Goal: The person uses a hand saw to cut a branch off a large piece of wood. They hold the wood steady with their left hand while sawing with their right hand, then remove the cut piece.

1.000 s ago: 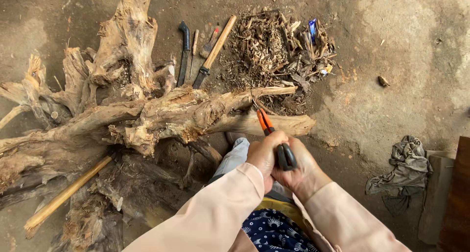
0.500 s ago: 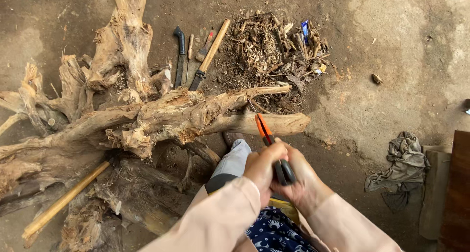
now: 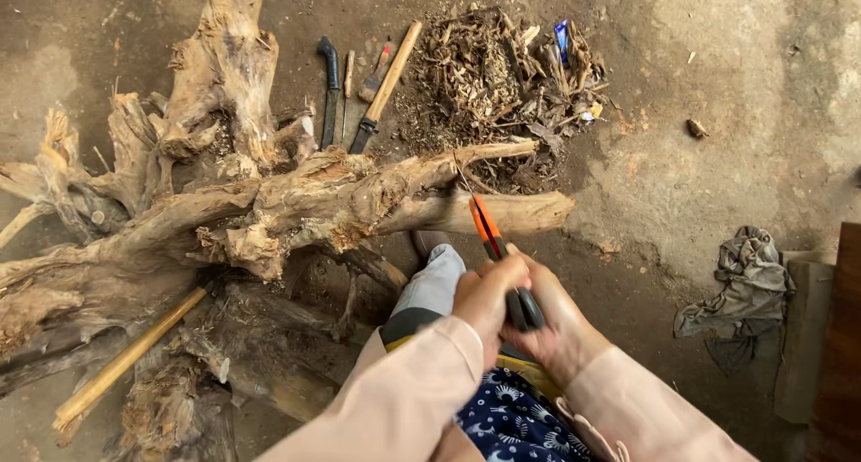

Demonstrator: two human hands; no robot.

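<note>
Both hands, left hand (image 3: pixel 484 293) and right hand (image 3: pixel 558 323), clamp the orange-handled pruning shears (image 3: pixel 499 257) for leverage. Blades point at the gnarled root stump's (image 3: pixel 269 202) thin twig (image 3: pixel 462 177).

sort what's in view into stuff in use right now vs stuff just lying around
In use:
- left hand and right hand, both on the orange tool
- root, which the tool's tip meets

Lying about:
- knife
- hammer
- chip pile
- rag
- stick

Debris pile (image 3: pixel 502 76), grey rag (image 3: pixel 744 292), knife (image 3: pixel 329 90), wooden-handled tool (image 3: pixel 387 81), bamboo stick (image 3: pixel 130 359)
</note>
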